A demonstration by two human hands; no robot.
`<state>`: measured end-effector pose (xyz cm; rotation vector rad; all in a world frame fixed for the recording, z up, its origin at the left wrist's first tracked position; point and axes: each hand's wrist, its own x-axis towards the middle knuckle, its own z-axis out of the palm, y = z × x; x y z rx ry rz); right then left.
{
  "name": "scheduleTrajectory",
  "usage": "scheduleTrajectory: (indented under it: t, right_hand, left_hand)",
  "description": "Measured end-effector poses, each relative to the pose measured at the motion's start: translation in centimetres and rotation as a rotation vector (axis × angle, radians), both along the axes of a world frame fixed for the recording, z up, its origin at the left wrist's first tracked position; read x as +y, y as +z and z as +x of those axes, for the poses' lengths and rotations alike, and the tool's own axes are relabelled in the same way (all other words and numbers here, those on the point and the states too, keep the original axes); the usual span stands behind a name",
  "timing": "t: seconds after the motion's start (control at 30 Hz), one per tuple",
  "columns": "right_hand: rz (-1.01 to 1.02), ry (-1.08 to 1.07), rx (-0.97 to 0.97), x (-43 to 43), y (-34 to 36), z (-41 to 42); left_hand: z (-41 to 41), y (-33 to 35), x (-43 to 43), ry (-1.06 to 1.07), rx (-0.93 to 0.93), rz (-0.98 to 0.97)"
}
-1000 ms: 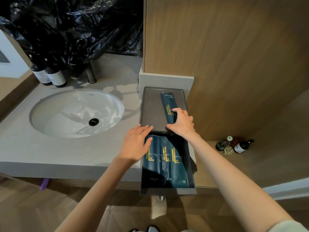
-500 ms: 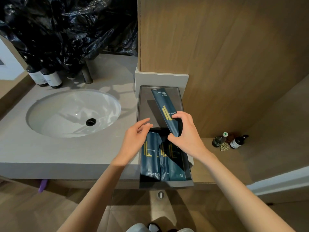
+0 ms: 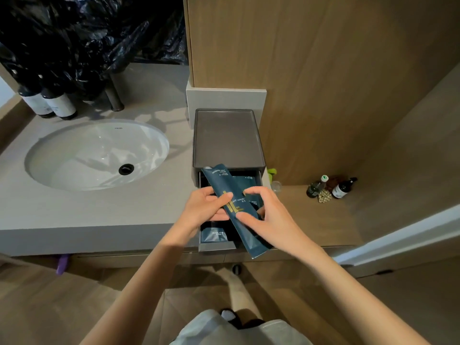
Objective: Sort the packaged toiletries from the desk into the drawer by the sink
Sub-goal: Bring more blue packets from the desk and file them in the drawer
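Note:
A long dark blue toiletry packet with gold lettering is held at a slant over the open drawer of a small grey drawer box beside the sink. My left hand pinches its left edge, thumb on top. My right hand grips its right side near the middle. The packet's lower end sticks out past the drawer front. More blue packets lie flat inside the drawer, partly hidden by my hands.
A white oval sink is set in the grey counter to the left. Dark bottles stand under black plastic bags at the back left. Small bottles sit on a lower wooden shelf at the right, against the wood wall.
My right hand lifted the packet off the box lid and brought it down over the open drawer. My left hand moved from the drawer to take the packet's left edge.

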<state>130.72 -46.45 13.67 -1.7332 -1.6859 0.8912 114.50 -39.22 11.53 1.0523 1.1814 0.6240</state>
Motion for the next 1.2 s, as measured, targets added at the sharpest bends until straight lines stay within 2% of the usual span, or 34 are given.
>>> scheduleTrajectory:
  t: [0.2,0.27,0.37,0.6,0.77,0.93,1.1,1.2]
  right_hand:
    - [-0.204,-0.209,0.249,-0.2,-1.3,0.6]
    - [-0.281,-0.256,0.380,-0.1,-1.4,0.4]
    - [-0.327,-0.314,0.448,0.6,-1.8,-0.1]
    - [-0.263,-0.323,0.278,2.5,-3.3,-0.6]
    - [-0.346,-0.323,0.361,3.4,-3.2,-0.7]
    - [-0.334,-0.376,0.319,4.7,-4.6,-1.2]
    - [-0.285,-0.362,0.186,5.8,-6.2,-1.4]
    - [-0.242,-0.320,0.085,5.7,-7.2,-1.4]
  left_hand:
    - [0.2,-0.9,-0.8,-0.063,0.192,0.009]
    - [0.2,-1.7,-0.5,-0.068,0.285,0.060]
    - [0.3,-2.9,0.1,-0.093,0.460,0.170]
    - [0.4,-3.4,0.8,0.003,0.501,0.198]
    - [0.6,-3.1,1.1,0.040,0.509,0.283]
    - [0.4,-3.0,1.3,0.030,0.524,0.381]
    - [-1.4,-2.7,0.6,0.049,0.688,0.694]
    - [-3.0,-3.4,-0.1,0.051,0.731,0.735]
